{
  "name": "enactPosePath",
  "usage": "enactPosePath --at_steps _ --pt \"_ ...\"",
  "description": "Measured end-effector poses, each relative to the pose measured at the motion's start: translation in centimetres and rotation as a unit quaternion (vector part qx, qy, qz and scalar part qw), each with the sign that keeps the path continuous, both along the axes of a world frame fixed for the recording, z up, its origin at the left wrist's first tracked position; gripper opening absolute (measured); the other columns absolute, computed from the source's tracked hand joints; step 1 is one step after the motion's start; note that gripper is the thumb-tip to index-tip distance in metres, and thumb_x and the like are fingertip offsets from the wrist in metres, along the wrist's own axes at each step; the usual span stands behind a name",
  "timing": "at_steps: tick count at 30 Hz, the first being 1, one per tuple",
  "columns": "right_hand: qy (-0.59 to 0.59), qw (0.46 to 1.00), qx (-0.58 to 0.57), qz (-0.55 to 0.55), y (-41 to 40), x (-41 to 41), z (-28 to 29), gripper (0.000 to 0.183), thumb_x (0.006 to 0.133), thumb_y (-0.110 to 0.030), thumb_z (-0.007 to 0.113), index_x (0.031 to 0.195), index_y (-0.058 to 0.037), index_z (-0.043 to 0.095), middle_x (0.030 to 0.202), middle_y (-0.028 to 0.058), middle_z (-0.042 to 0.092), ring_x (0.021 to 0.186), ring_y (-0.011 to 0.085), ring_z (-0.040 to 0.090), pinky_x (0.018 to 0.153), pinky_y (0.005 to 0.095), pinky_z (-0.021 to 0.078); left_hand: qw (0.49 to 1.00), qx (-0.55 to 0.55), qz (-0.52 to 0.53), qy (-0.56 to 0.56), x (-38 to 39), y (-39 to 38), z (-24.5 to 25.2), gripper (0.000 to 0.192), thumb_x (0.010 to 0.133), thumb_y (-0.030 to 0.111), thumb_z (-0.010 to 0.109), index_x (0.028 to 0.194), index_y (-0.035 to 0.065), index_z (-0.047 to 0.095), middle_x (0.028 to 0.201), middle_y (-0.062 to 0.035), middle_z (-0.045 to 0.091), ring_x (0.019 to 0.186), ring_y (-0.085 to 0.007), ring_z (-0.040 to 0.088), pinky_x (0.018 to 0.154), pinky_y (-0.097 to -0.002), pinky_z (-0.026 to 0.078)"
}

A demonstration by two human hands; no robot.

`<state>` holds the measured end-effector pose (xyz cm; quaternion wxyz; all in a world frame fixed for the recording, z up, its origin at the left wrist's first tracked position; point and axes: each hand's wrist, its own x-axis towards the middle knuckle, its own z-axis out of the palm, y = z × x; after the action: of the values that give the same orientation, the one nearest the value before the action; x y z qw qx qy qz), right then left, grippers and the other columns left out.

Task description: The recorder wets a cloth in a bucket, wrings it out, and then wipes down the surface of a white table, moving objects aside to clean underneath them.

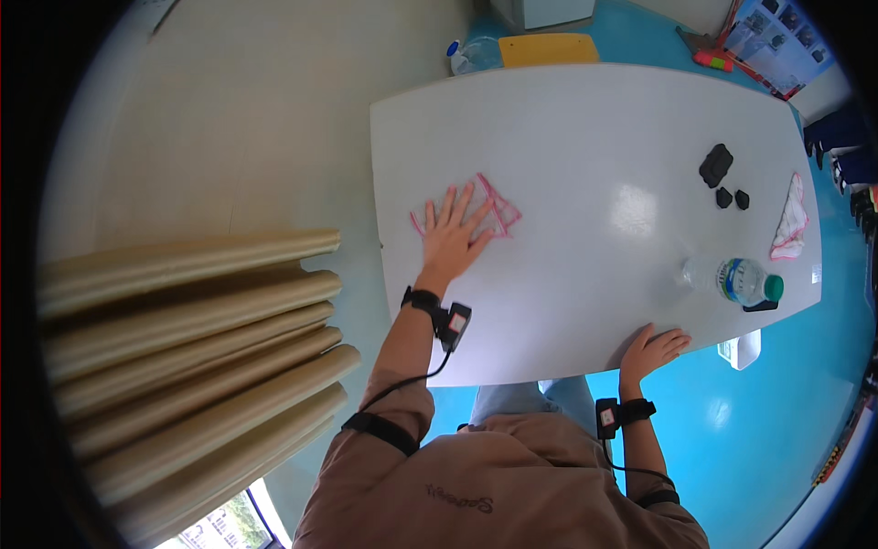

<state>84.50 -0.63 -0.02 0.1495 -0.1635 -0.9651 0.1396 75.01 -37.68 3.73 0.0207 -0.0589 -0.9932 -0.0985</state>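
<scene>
My left hand (453, 237) lies flat, fingers spread, on a thin cloth with pink edging (504, 209) at the left part of the white table (549, 137). The cloth sticks out past my fingers on both sides. Toward the right, my right hand (655, 350) rests on the near edge of the table, holding nothing, its fingers slightly apart. Beyond it a clear plastic bottle with a green cap (744, 281) lies on its side, over a black flat object (761, 306). A second white cloth with pink edging (792, 219) sits crumpled near the right edge.
A black case (716, 165) and two small black pieces (724, 198) lie at the back right. Past the far edge are a yellow chair back (549, 50) and a large water jug (477, 56). A tan curtain (206, 343) hangs at left; a white bin (745, 350) stands below the table's right side.
</scene>
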Motion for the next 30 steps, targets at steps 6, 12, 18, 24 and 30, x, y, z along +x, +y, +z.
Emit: enactPosePath --at_steps 6,12,18,24,30 --pt "-0.207 0.898 0.084 -0.378 -2.8 -5.8 0.3 0.066 0.09 -0.039 0.032 0.14 0.0004 0.014 0.137 0.0395 0.01 0.132 0.0462 0.01 0.105 0.0515 0.0124 0.996 -0.014 0.039 0.075 -13.8 -6.4 -1.1 0.048 0.087 0.046 0.047 0.132 0.0319 0.04 0.145 -0.0054 0.027 0.133 -0.0288 0.022 0.104 -0.0578 0.014" --pt "-0.146 0.925 0.08 -0.342 -3.6 -4.8 1.6 0.062 0.089 -0.033 0.032 0.139 0.0004 0.017 0.138 0.0377 0.012 0.131 0.0469 0.012 0.105 0.05 0.0137 0.992 -0.033 0.104 0.067 -21.7 -9.6 -1.1 0.046 0.088 0.047 0.043 0.132 0.0319 0.042 0.144 -0.0059 0.028 0.133 -0.0283 0.023 0.104 -0.058 0.012" --pt "-0.172 0.922 0.091 -0.335 -3.4 -5.0 1.0 0.062 0.088 -0.032 0.033 0.138 0.0029 0.017 0.138 0.0375 0.012 0.131 0.0471 0.012 0.105 0.0506 0.0136 0.988 -0.033 0.082 0.128 -20.4 -9.4 -1.5 0.047 0.09 0.046 0.039 0.135 0.0308 0.037 0.146 -0.0067 0.024 0.133 -0.0299 0.022 0.102 -0.0611 0.01" --pt "-0.132 0.932 0.08 -0.328 -3.5 -5.2 0.9 0.064 0.088 -0.032 0.034 0.138 0.0023 0.016 0.138 0.0383 0.011 0.131 0.047 0.012 0.105 0.0518 0.0133 0.998 -0.011 0.047 0.05 -6.7 -5.5 -0.7 0.049 0.087 0.036 0.049 0.135 0.0267 0.039 0.147 -0.0094 0.02 0.134 -0.032 0.019 0.103 -0.0601 0.01" --pt "-0.153 0.925 0.065 -0.342 -4.0 -5.6 1.6 0.065 0.088 -0.034 0.033 0.139 0.0019 0.015 0.138 0.0382 0.009 0.131 0.0469 0.012 0.105 0.0516 0.0123 0.992 0.009 0.046 -0.114 14.2 -0.5 1.1 0.052 0.085 0.04 0.052 0.133 0.0249 0.041 0.146 -0.0176 0.018 0.134 -0.0389 0.014 0.101 -0.0649 0.009"
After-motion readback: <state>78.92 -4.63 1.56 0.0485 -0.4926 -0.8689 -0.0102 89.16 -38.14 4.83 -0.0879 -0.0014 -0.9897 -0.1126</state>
